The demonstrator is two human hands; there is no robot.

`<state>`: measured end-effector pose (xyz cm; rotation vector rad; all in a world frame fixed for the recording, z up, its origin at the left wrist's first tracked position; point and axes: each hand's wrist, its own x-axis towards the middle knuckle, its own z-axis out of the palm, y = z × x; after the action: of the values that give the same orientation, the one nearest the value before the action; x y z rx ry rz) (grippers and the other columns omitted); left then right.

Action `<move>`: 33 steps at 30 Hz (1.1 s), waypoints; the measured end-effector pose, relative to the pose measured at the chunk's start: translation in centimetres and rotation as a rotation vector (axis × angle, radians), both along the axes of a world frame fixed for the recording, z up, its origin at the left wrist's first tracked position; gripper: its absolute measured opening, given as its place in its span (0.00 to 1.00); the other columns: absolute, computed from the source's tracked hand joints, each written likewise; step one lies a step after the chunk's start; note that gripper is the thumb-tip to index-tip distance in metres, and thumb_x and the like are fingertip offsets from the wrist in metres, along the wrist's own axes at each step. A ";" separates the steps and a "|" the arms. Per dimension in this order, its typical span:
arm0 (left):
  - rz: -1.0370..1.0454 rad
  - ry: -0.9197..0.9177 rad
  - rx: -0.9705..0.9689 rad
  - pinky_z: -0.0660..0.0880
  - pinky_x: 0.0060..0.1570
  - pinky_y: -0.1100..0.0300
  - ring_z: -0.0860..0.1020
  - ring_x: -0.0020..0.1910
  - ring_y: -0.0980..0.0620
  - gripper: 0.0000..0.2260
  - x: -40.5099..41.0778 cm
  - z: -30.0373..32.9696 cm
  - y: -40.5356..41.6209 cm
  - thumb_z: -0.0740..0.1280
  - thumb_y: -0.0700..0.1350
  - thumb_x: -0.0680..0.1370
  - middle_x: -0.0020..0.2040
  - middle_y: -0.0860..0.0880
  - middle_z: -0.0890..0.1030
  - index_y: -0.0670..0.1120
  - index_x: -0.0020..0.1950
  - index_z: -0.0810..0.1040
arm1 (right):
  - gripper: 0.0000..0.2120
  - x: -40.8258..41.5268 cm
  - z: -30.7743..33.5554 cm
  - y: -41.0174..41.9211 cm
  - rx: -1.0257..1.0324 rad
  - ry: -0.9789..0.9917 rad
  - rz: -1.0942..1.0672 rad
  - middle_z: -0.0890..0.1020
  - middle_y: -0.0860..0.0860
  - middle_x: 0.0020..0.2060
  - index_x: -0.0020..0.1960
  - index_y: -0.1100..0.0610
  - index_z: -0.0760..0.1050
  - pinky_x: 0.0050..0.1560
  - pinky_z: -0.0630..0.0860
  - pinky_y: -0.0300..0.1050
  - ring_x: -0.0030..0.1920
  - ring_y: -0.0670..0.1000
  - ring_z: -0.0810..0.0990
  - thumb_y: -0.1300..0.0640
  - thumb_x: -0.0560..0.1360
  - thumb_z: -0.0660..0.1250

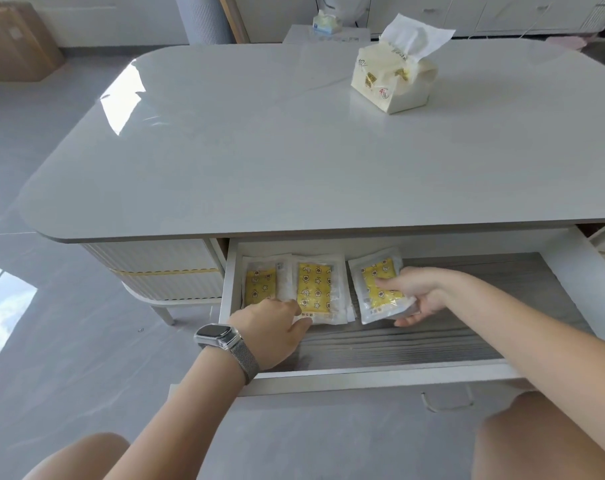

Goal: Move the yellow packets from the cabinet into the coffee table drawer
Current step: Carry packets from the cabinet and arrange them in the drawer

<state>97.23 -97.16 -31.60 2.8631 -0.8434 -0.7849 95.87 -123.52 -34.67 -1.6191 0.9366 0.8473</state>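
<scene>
A: Drawer [370, 372] pulled out from under the coffee table [294, 150], wide open. Three yellow packets inside, all toward the back left corner.

B: Layout?

A: Left packet [259, 284] against the left wall. Middle packet [316, 289] just beside it, overlapping its right edge. Right packet [380, 289] slightly apart, tilted, near the back edge.

B: Hands?

A: Left hand [277, 330], with a watch [218, 336] on the wrist, resting on the near edges of the left and middle packets. Fingers pointing down onto them; cannot tell whether pressing or pinching. Right hand [419, 294] holding the right packet: thumb on top of the yellow face, fingers curled under the near right corner.

B: Step?

A: Placing and tidying, by the look of it. Packets in the drawer but not squared up; cabinet not identified with any certainty, so cannot tell whether more remain.

B: Next?

A: Probably laying the right packet flat beside the middle one, then letting go. Thin, slippery wrappers; likely to slide over each other if nudged. After that, either another trip or shutting the drawer, with both hands out of it first.

B: Else?

A: Tissue pack [394, 81] toward the far right corner of the table.
</scene>
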 end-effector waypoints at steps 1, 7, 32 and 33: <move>-0.003 -0.005 0.001 0.78 0.55 0.51 0.79 0.57 0.48 0.21 0.0 0.0 0.0 0.51 0.60 0.82 0.62 0.49 0.78 0.52 0.69 0.70 | 0.15 0.1 -0.2 0.3 0.027 -0.001 0.000 0.81 0.58 0.45 0.56 0.60 0.72 0.43 0.82 0.52 0.43 0.55 0.81 0.49 0.78 0.66; -0.004 -0.026 0.042 0.78 0.54 0.52 0.78 0.58 0.48 0.20 0.7 -0.4 0.2 0.52 0.59 0.82 0.62 0.50 0.78 0.52 0.70 0.69 | 0.17 0.5 0.1 -0.6 0.153 -0.057 -0.065 0.81 0.59 0.55 0.60 0.58 0.74 0.53 0.77 0.65 0.54 0.62 0.81 0.48 0.78 0.66; -0.028 -0.017 0.063 0.79 0.53 0.53 0.79 0.56 0.49 0.19 1.1 -0.7 -0.4 0.53 0.59 0.82 0.61 0.50 0.79 0.53 0.70 0.69 | 0.12 0.6 -1.0 0.9 -0.143 -0.307 0.132 0.80 0.51 0.48 0.63 0.57 0.70 0.54 0.79 0.54 0.52 0.54 0.79 0.56 0.80 0.63; -0.027 -0.017 0.061 0.79 0.53 0.53 0.79 0.56 0.49 0.19 1.0 -0.7 -0.4 0.53 0.59 0.82 0.61 0.50 0.79 0.53 0.70 0.69 | 0.12 0.7 -1.0 0.8 -0.212 -0.286 0.168 0.79 0.50 0.48 0.61 0.56 0.70 0.52 0.80 0.53 0.52 0.53 0.78 0.53 0.81 0.63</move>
<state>98.26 -97.51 -32.30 2.9212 -0.8767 -0.8048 96.53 -122.72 -35.68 -1.9639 0.7134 0.6207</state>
